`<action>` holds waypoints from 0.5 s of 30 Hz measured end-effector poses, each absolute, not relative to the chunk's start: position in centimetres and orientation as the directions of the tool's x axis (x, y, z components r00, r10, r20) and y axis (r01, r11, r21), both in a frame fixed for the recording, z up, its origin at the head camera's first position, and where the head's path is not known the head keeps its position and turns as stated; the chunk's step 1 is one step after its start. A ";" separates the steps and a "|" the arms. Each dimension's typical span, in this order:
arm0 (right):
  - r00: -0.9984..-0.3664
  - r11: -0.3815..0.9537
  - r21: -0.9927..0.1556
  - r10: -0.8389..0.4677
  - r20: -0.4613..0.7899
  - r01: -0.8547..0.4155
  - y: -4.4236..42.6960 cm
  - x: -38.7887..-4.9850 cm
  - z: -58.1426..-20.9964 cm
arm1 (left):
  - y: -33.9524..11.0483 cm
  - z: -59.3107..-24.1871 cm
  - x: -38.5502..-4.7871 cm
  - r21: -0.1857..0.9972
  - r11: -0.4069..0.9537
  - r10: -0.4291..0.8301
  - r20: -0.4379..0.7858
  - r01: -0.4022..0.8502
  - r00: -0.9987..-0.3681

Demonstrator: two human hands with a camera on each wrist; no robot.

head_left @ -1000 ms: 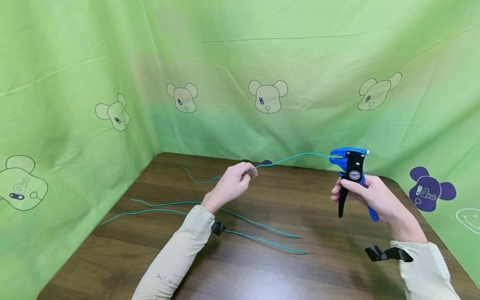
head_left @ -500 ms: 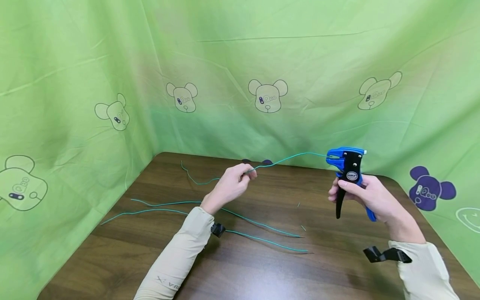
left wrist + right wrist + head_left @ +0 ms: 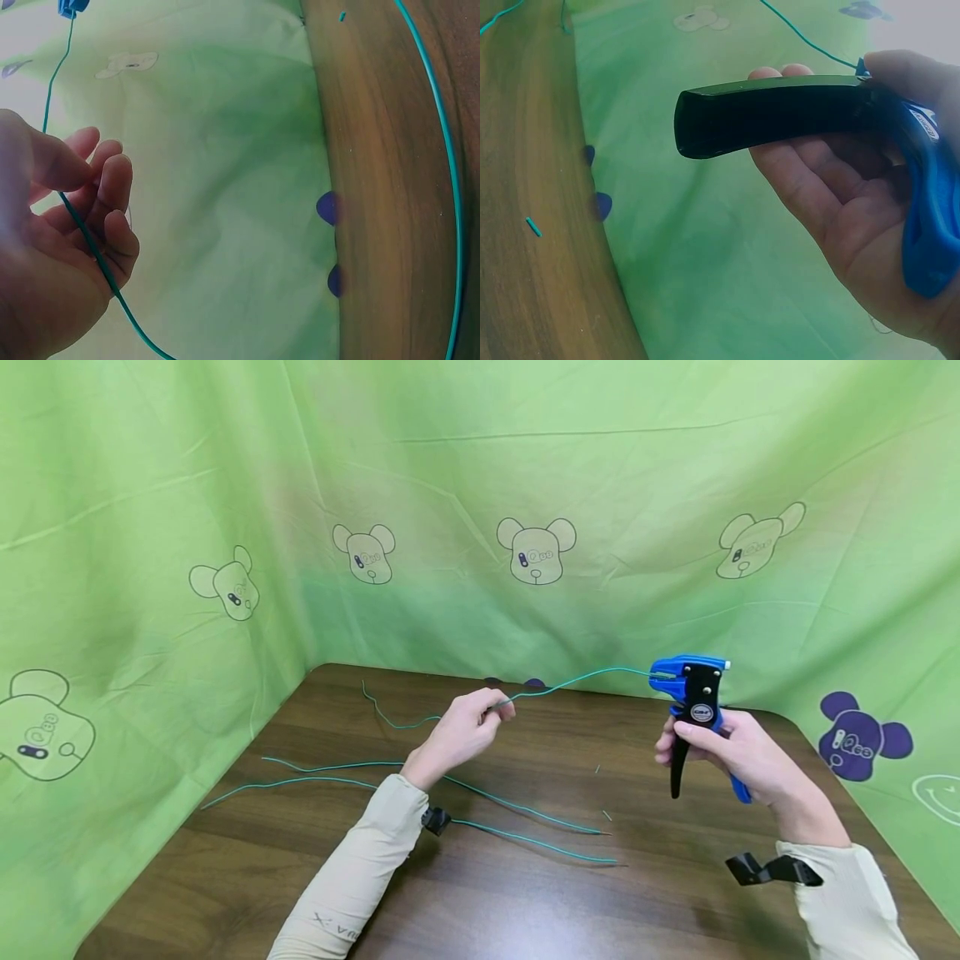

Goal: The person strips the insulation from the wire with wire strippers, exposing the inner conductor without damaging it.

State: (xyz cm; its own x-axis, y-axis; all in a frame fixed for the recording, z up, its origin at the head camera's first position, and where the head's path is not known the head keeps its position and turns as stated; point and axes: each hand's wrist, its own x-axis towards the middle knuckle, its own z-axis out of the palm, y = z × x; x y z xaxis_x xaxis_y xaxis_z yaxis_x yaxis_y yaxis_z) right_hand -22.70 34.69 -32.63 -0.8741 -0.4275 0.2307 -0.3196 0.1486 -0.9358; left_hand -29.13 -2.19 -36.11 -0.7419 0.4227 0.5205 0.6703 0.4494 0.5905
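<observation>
My left hand pinches a thin teal wire between thumb and fingers above the table. In the left wrist view the wire runs across the palm and trails off below. Its far end reaches into the nose of a blue and black wire stripper. My right hand grips this tool upright, thumb on the front and fingers behind the black handle. The blue handle lies against the palm in the right wrist view. The wire's end inside the jaws is hidden.
Two more teal wires lie across the brown table, with bare tips at the right. Two short teal insulation bits lie near them. A green curtain hangs behind the table.
The right hand and wire stripper have shifted slightly left, towards the left hand. The left hand has stayed almost still, and the wire remains between them.
</observation>
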 end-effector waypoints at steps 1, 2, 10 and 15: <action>-0.875 0.151 -0.936 -0.426 0.229 -0.319 34.7 -22.7 -32.7 | -2.2 -36.1 -29.1 0.591 0.449 0.426 0.518 0.671 -0.742; -0.876 0.154 -0.936 -0.425 0.227 -0.317 34.7 -22.7 -32.7 | -2.1 -36.2 -29.1 0.590 0.449 0.428 0.517 0.671 -0.741; -0.856 0.129 -0.934 -0.455 0.244 -0.334 34.7 -22.8 -32.8 | -1.9 -36.5 -29.1 0.589 0.438 0.442 0.517 0.679 -0.733; -0.850 0.098 -0.936 -0.460 0.258 -0.337 34.6 -22.8 -32.9 | -1.9 -36.6 -29.1 0.581 0.440 0.448 0.519 0.685 -0.728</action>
State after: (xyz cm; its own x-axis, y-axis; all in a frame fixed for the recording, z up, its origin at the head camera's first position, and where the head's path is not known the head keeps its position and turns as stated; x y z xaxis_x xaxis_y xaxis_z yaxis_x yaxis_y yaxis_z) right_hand -22.76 34.59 -32.93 -0.8496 -0.4602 0.2576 -0.3371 0.0982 -0.9363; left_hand -29.12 -1.94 -36.64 -0.7281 0.4481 0.5188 0.6848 0.4404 0.5807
